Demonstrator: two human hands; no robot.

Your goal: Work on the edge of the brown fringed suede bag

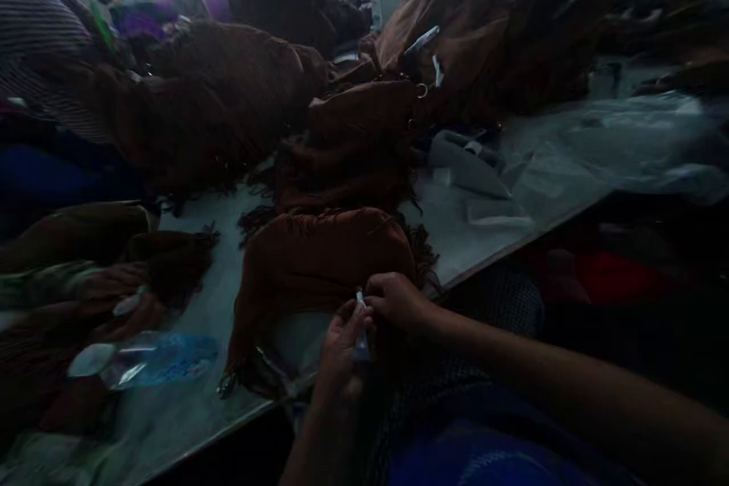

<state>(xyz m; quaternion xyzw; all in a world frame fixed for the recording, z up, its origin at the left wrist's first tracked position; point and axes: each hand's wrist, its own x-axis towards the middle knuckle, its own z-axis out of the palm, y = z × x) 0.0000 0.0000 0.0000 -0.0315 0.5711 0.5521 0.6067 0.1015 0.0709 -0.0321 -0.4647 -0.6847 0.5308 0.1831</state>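
small clear tube (361,330) at near tabletop (187,410) edge | L hand (340,353) grip pinching it upright, prob. for aim | R hand (397,301) grip pressing tip end + brown fringed bag (319,262), steadying | bag lying flat before me, more bags (353,144) stacked behind | plastic bottle (153,359) lying to left

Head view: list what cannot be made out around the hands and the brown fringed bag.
- Small clear item between left hand and right hand: too dark and small to identify.
- Brown fringed bag: near edge hidden behind both hands.
- Plastic packet: blurred, print unreadable.
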